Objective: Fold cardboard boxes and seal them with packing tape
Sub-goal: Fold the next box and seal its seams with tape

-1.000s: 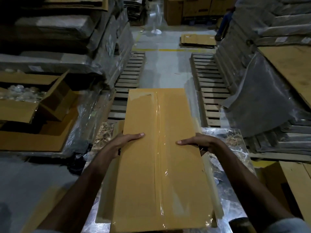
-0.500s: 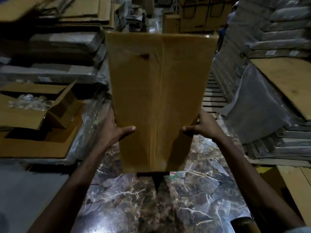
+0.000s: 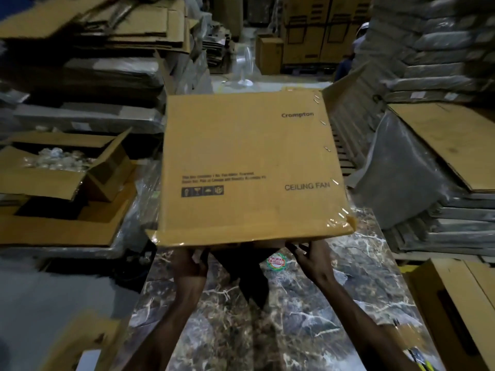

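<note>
The cardboard box [image 3: 251,167] hangs above the worktop [image 3: 294,325], printed face toward the camera. The left hand [image 3: 190,266] and right hand [image 3: 313,259] each grip its lower edge from beneath. It is probably empty and light, with stiff panels and slick tape. Hold it on bare cardboard near the corners.

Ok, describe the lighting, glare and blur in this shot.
Head view: dim warehouse light overall; the brown cardboard ceiling-fan box is the brightest and sharpest thing, though its small print is smeared; clear packing tape glints at its near right corner; a dark shadow falls beneath it on the marbled table top; the flat cardboard stacks at upper left look blurred and bowed.
</note>
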`<action>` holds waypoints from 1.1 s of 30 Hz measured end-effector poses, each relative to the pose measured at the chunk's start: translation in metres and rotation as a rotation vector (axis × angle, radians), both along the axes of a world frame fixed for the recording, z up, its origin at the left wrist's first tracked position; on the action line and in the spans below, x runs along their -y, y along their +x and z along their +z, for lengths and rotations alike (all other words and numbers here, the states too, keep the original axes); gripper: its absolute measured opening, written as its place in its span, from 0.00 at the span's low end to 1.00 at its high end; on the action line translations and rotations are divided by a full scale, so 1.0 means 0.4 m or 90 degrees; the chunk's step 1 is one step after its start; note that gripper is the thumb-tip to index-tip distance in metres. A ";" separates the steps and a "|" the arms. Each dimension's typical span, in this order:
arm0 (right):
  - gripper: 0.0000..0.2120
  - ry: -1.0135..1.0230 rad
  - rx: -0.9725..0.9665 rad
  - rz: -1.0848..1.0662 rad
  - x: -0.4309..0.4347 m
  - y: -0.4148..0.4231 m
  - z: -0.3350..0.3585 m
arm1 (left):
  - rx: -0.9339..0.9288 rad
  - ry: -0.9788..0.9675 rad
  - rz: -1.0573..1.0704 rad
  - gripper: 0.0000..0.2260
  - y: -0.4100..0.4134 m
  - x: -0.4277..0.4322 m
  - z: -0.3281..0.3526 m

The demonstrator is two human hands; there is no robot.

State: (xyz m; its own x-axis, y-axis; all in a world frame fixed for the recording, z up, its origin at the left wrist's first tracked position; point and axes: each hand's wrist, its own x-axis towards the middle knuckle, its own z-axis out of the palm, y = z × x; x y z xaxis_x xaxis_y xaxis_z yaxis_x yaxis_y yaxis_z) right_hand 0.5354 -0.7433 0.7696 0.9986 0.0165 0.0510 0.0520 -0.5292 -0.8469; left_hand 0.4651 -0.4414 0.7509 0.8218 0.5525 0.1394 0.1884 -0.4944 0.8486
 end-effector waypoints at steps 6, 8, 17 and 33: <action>0.06 0.082 -0.072 -0.022 0.041 -0.021 0.091 | 0.086 -0.414 0.009 0.08 -0.001 -0.073 0.132; 0.08 0.262 -0.089 -0.027 0.067 -0.031 0.144 | 0.044 -0.605 -0.002 0.11 0.020 -0.138 0.151; 0.24 0.511 -0.168 0.117 0.015 0.008 0.504 | -0.012 -0.475 -0.304 0.42 0.071 -0.174 0.576; 0.40 0.133 -0.147 0.319 0.057 -0.030 0.609 | -0.066 -0.120 -0.388 0.52 0.012 -0.107 0.707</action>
State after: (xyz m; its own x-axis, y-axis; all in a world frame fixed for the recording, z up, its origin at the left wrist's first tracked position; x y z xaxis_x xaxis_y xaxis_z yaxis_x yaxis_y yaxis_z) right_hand 0.5235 -0.7661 1.0130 0.8576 0.5016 -0.1135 0.0548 -0.3086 -0.9496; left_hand 0.4700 -0.3985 1.0337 0.9999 -0.0098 -0.0120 0.0073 -0.3836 0.9235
